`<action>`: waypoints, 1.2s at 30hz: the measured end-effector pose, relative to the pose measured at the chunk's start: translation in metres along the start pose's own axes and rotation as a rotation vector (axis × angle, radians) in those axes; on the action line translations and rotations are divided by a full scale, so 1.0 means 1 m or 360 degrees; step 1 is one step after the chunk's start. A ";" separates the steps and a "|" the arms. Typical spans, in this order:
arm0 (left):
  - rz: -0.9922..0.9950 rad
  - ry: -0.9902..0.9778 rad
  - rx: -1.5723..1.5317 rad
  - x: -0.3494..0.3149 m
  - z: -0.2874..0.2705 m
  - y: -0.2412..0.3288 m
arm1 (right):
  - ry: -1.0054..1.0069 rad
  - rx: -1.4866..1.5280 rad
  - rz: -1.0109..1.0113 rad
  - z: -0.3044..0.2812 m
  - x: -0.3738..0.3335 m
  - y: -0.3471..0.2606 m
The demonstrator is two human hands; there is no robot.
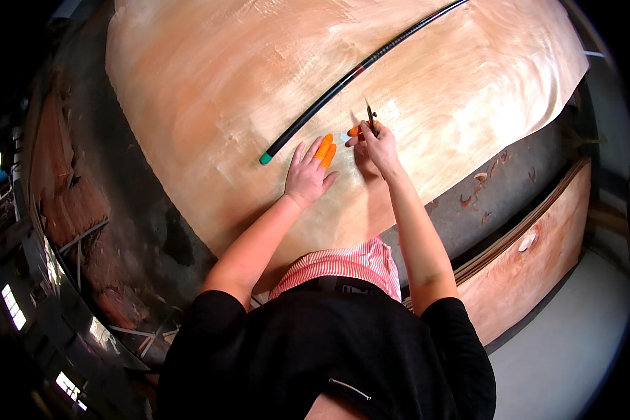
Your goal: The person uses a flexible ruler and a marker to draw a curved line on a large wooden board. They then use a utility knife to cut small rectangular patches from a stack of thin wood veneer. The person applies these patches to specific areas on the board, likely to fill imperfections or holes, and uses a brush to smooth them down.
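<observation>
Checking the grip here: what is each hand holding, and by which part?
The right hand pinches a thin dark blade tool by its lower end. The left hand holds nothing, pressing flat on the veneer sheet.

A large pale wood veneer sheet (pixel 210 91) is lying across a dark work table (pixel 129 210), covering most of the upper frame. A long black rod (pixel 343 82) with a green end cap is lying diagonally on the sheet, running from centre to the top right. Further veneer sheets (pixel 539 245) are lying stacked at lower right.
</observation>
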State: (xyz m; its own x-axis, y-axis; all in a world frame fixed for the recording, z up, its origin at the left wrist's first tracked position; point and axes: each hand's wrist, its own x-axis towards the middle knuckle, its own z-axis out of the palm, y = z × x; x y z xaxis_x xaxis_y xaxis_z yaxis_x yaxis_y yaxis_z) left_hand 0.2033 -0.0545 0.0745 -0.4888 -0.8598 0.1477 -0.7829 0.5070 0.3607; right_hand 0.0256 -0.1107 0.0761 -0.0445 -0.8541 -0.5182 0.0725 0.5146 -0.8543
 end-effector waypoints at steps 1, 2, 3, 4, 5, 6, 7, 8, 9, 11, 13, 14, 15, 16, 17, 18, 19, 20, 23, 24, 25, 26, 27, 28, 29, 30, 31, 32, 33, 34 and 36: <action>0.0000 0.0008 -0.0009 0.000 0.000 0.000 | -0.0006 -0.0120 -0.0021 -0.003 -0.001 0.003; 0.0002 0.0015 -0.0018 -0.001 0.001 0.001 | -0.0010 -0.0239 -0.0043 -0.007 -0.004 0.009; 0.0000 0.0031 -0.0022 0.000 0.001 0.000 | -0.0020 -0.0360 -0.0072 -0.009 -0.007 0.010; 0.0000 0.0045 -0.0029 0.000 0.001 -0.001 | -0.0029 -0.0480 -0.0102 -0.013 -0.009 0.011; 0.0000 0.0059 -0.0037 0.000 0.001 -0.001 | -0.0063 -0.0664 -0.0066 -0.019 -0.012 0.011; -0.0002 0.0076 -0.0052 -0.001 0.002 0.000 | -0.0084 -0.0723 -0.0014 -0.023 -0.019 0.006; 0.0001 0.0074 -0.0047 -0.002 0.002 0.000 | -0.0105 -0.0782 0.0039 -0.026 -0.026 0.000; 0.0004 0.0073 -0.0042 -0.003 0.003 -0.002 | -0.0124 -0.0841 0.0093 -0.028 -0.033 -0.005; 0.0007 0.0070 -0.0036 -0.003 0.003 -0.002 | -0.0098 -0.0860 0.0101 -0.029 -0.039 -0.006; 0.0009 0.0087 -0.0039 -0.003 0.004 -0.001 | -0.0007 -0.0803 -0.0127 -0.035 -0.048 -0.001; 0.0012 0.0095 -0.0013 -0.003 0.004 -0.001 | 0.0108 -0.0724 -0.0313 -0.035 -0.053 0.008; 0.0010 0.0098 0.0011 -0.003 0.004 0.000 | 0.0107 -0.0845 -0.0390 -0.035 -0.055 0.011; 0.0009 0.0101 0.0034 -0.002 0.003 0.000 | 0.0109 -0.0965 -0.0467 -0.031 -0.059 0.008; 0.0007 0.0104 0.0030 -0.002 0.003 0.001 | 0.0111 -0.1084 -0.0545 -0.029 -0.062 0.006; 0.0004 0.0106 0.0025 -0.002 0.003 0.001 | 0.0126 -0.1120 -0.0553 -0.029 -0.062 0.011; -0.0002 0.0107 0.0023 -0.003 0.003 0.001 | 0.0149 -0.1169 -0.0546 -0.025 -0.065 0.006; 0.0000 0.0112 0.0024 -0.003 0.003 0.001 | 0.0173 -0.1218 -0.0540 -0.021 -0.068 -0.002; 0.0001 0.0116 0.0025 -0.004 0.003 0.001 | 0.0196 -0.1267 -0.0533 -0.019 -0.071 -0.007; -0.0002 0.0074 0.0041 -0.005 0.003 0.000 | 0.0187 -0.1608 -0.0632 -0.021 -0.075 -0.009; -0.0008 0.0053 0.0049 -0.005 0.003 0.000 | 0.0146 -0.1670 -0.0654 -0.023 -0.077 -0.007; -0.0010 0.0062 0.0047 -0.004 0.002 0.001 | 0.0103 -0.1732 -0.0676 -0.025 -0.079 -0.002; -0.0012 0.0071 0.0044 -0.004 0.002 0.002 | 0.0060 -0.1793 -0.0699 -0.027 -0.080 0.003; -0.0012 0.0078 0.0043 -0.004 0.001 0.002 | 0.0073 -0.1749 -0.0809 -0.027 -0.081 0.007; -0.0011 0.0079 0.0042 -0.004 0.001 0.002 | 0.0071 -0.1748 -0.0811 -0.027 -0.082 0.010; -0.0009 0.0080 0.0040 -0.003 0.002 0.002 | 0.0069 -0.1747 -0.0813 -0.026 -0.082 0.013; -0.0008 0.0080 0.0040 -0.004 0.002 0.002 | 0.0066 -0.1744 -0.0815 -0.024 -0.083 0.013; -0.0008 0.0082 0.0037 -0.004 0.002 0.001 | 0.0062 -0.1730 -0.0809 -0.022 -0.083 0.013; -0.0007 0.0084 0.0034 -0.004 0.002 0.002 | 0.0058 -0.1717 -0.0802 -0.021 -0.083 0.012; -0.0008 0.0085 0.0032 -0.004 0.002 0.002 | 0.0053 -0.1704 -0.0796 -0.019 -0.083 0.011; -0.0007 0.0083 0.0038 -0.004 0.001 0.002 | 0.0054 -0.1727 -0.0776 -0.019 -0.083 0.011; -0.0003 0.0078 0.0049 -0.004 0.001 0.002 | 0.0058 -0.1774 -0.0737 -0.018 -0.082 0.012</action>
State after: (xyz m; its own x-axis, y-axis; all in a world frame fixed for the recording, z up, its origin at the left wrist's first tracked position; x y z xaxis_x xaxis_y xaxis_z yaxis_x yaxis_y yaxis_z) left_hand 0.2036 -0.0502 0.0741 -0.4682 -0.8624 0.1923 -0.7958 0.5062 0.3324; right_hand 0.0127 -0.0330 0.1080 0.1317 -0.9814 -0.1395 -0.8565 -0.0418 -0.5144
